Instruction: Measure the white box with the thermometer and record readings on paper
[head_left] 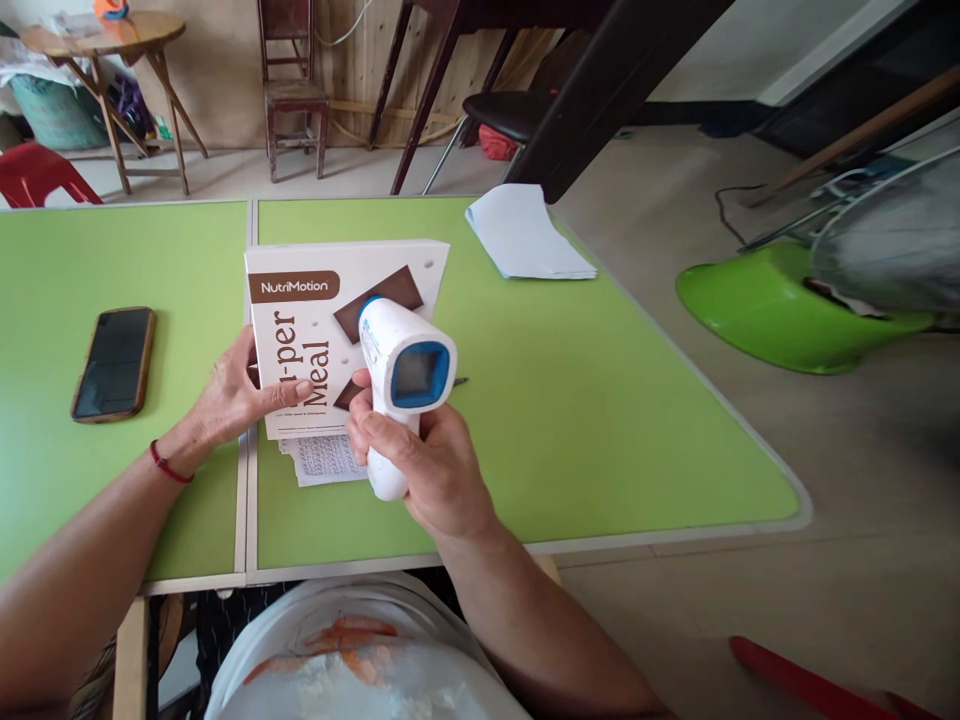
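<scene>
Head view: left hand grips the white box left of centre, right hand holds the thermometer mid-frame — a loosened left grip could drop the box onto the sheet below.

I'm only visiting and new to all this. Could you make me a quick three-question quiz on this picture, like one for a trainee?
1. Which thing is in the person's right grip? a) a cup b) a thermometer c) a spoon

2. True or false: the phone lies to the left of the box.

3. Fill in the word: the brown label on the front of the box reads ____.

Key: 1. b; 2. true; 3. NutriMotion
</scene>
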